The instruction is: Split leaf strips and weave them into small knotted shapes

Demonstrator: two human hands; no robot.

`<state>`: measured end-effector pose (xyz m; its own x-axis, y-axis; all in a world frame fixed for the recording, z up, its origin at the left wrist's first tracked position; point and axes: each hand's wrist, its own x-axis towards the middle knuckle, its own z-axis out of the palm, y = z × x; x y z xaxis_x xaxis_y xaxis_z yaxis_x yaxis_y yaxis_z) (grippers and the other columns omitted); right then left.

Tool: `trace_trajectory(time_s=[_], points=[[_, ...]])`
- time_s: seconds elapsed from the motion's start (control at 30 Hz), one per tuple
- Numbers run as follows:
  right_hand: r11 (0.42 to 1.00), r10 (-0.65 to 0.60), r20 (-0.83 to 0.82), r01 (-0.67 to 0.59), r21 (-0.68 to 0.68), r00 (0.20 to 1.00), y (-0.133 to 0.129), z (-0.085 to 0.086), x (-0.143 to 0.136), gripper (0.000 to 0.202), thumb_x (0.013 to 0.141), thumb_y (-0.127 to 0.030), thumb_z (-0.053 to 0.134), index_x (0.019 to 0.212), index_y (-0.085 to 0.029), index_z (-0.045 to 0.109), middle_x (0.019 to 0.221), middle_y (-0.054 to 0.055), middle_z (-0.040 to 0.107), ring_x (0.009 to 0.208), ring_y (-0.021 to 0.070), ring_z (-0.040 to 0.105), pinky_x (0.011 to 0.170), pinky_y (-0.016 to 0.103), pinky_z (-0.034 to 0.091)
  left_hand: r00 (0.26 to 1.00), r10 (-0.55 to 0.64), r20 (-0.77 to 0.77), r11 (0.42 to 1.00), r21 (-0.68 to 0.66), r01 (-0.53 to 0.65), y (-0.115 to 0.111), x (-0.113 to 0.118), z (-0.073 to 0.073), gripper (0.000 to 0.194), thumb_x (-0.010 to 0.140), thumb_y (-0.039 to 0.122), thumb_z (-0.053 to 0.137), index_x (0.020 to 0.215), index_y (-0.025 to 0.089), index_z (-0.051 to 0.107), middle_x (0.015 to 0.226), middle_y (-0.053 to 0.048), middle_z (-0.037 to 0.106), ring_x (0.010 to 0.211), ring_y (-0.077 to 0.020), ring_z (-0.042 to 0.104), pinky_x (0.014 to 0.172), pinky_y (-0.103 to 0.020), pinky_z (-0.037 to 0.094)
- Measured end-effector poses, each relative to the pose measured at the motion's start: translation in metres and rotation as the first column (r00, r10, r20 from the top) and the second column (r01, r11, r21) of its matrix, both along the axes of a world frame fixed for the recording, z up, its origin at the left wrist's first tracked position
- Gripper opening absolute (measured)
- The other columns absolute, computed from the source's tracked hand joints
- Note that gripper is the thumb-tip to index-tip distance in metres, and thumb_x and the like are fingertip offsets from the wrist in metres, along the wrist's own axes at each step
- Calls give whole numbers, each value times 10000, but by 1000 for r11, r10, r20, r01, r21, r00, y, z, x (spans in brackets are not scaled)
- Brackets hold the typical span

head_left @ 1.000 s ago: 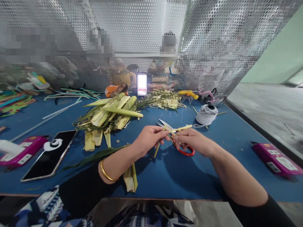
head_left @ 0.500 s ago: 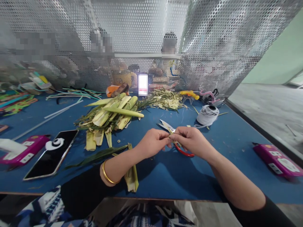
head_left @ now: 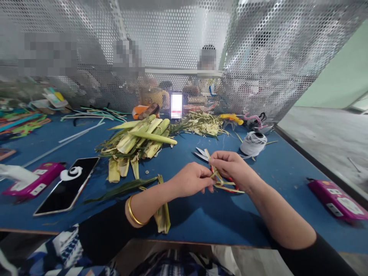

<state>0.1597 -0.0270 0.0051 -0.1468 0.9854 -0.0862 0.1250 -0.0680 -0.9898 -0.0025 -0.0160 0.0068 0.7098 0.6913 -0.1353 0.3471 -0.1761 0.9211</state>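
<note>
Over the middle of the blue table, both hands work close together on thin pale-yellow husk strips [head_left: 230, 188]. My left hand [head_left: 192, 179] has its fingers closed on the strips at their crossing. Just to the right and slightly higher, my right hand [head_left: 233, 166] pinches a strip whose short end pokes up past its fingertips. Other strip ends trail out to the right beneath that hand. Scissors [head_left: 201, 154] with red handles lie behind and under the hands; their blades point away to the left, slightly apart, while the handles are mostly covered.
A pile of green-yellow husks [head_left: 138, 142] lies left of the hands, with shredded pieces [head_left: 205, 124] behind. A white string spool [head_left: 253, 143] stands at the right. Phone [head_left: 69, 188], purple boxes [head_left: 336, 199] and loose husk [head_left: 163, 218] also lie here. A perforated metal screen [head_left: 178, 46] rises behind.
My hands have moved slightly apart, the left one a little lower. The strip end now sticks up by my right fingers, and longer strip ends show below them. The view has shifted slightly.
</note>
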Motion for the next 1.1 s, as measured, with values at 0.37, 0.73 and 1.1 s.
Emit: trace_trajectory(time_s=[0.37,0.73,1.1], points=[[979,-202,-179,204,-7,963,7,-12,1,289,684,-420,682,638,-178,532,570,-21,604,394,67,495,395,204,353,985,-168,37,983,-72,170,1,-4,-3,204,796,158,547,624,148,657,613,0,642,521,-79,520,526,-189,393],[938,-311,-189,333,96,931,8,-7,16,364,718,-476,665,915,-198,536,802,27,702,606,131,643,597,272,498,986,66,153,949,-313,-15,5,-3,-6,167,787,276,619,771,132,700,616,-7,624,492,-61,453,441,-184,281],[914,31,540,-242,325,841,1,2,36,254,847,-372,538,747,-178,667,695,15,645,663,142,552,631,268,422,958,197,209,923,-369,-110,13,-6,-7,200,759,326,652,734,129,674,636,-19,623,503,-61,485,422,-185,297]])
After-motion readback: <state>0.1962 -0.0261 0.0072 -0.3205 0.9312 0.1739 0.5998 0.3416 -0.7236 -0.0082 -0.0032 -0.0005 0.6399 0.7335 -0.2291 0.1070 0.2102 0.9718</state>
